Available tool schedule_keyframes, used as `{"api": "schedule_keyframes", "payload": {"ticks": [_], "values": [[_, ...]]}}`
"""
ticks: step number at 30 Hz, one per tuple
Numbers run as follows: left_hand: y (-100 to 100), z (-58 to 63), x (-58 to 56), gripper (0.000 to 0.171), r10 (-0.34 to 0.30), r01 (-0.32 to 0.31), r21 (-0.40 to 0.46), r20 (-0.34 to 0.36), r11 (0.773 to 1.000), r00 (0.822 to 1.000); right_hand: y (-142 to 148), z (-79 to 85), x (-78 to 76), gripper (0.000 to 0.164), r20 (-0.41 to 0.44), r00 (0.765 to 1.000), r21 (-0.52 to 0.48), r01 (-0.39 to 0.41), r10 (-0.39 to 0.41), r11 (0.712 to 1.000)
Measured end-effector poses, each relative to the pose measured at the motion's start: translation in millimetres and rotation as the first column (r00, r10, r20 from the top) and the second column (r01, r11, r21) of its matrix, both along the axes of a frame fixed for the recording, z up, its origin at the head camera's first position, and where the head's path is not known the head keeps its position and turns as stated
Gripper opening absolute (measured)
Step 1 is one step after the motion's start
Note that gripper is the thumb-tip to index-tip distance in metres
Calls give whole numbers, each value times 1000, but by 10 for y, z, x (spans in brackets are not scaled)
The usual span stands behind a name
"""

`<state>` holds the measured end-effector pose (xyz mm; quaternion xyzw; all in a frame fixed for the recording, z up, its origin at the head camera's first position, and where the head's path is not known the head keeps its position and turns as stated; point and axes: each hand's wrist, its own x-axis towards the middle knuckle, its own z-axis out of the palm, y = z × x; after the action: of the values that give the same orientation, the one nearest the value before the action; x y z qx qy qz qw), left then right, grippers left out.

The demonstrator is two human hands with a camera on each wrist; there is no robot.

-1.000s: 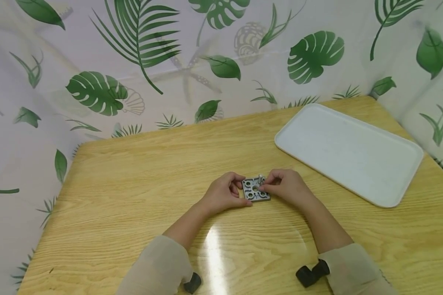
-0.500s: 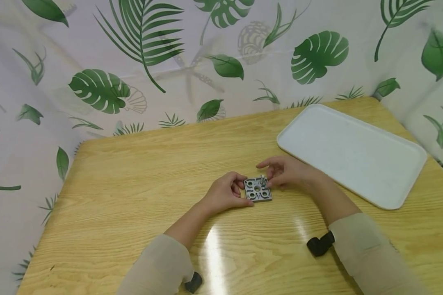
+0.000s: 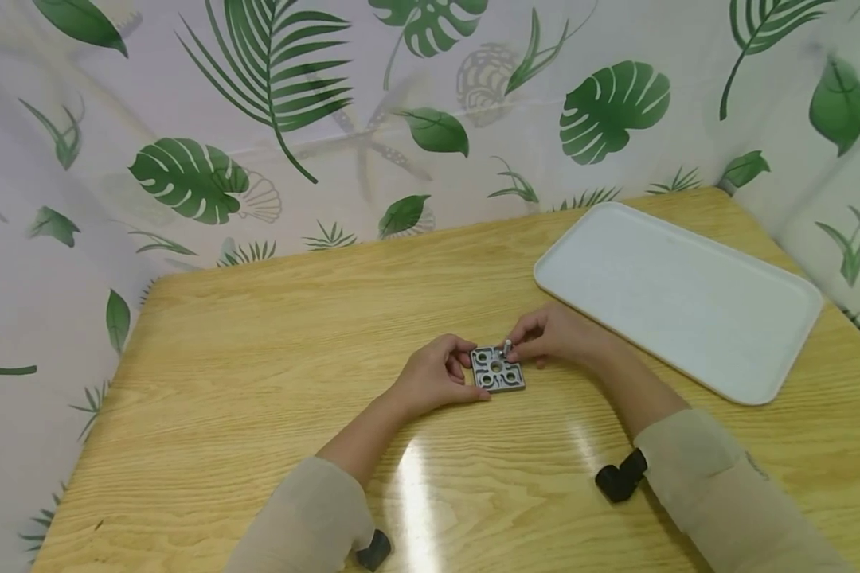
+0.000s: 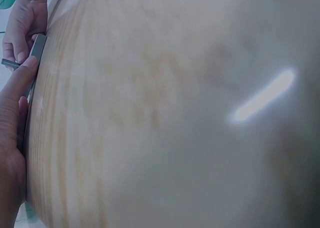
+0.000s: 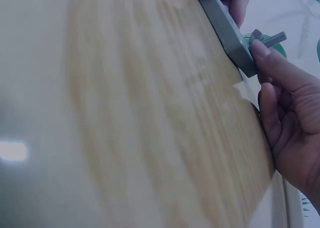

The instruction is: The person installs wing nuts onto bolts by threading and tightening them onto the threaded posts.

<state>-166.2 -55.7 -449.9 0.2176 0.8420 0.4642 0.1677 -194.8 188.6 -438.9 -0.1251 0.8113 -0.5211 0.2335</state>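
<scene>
A square grey metal plate (image 3: 496, 382) with round holes lies flat on the wooden table in the head view. My left hand (image 3: 433, 376) grips its left side, with the thumb at the near edge and the fingers at the far left corner. From the plate's far right corner a short metal bolt (image 3: 507, 346) stands up. My right hand (image 3: 555, 338) pinches a small nut-like piece (image 5: 255, 36) at the bolt's base between thumb and index finger. The fingertips partly hide that piece. Seen edge-on in the right wrist view, the plate (image 5: 225, 30) looks thick.
A white rectangular tray (image 3: 681, 298) rests on the table (image 3: 272, 350) at the far right, close to my right forearm. Behind the table hangs a leaf-patterned cloth (image 3: 373, 175).
My right hand let its index finger spread off the bolt half a second ago, and now it has closed again at the bolt's base. The left hand and plate stay put.
</scene>
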Motion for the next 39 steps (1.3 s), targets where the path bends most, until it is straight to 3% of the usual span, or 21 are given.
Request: {"api": "schedule_keyframes", "payload": {"ticks": [8,21,27,33,36,39], "values": [[2,-24,-1,63,-3,2,-7,-35,1000,999,30,-82,161,16,-192,976,17,107,-102,994],[-8,-14,-7,62,-7,7,-8,-38,1000,999,-37,-72,278,18,-161,975,-37,152,-156,988],[-6,-4,-10,63,-11,11,-11,-30,1000,999,25,-43,185,24,-153,983,16,105,-101,994],[-11,-7,-12,62,-6,6,-13,-19,1000,1000,22,25,-33,56,-34,995,-60,-91,89,994],[-9,-3,-10,63,-6,6,-17,-17,1000,1000,1,53,-89,53,9,990,-23,-137,137,990],[-11,8,-7,63,-7,7,-18,-23,1000,1000,-9,52,-90,43,13,992,13,-122,122,992]]}}
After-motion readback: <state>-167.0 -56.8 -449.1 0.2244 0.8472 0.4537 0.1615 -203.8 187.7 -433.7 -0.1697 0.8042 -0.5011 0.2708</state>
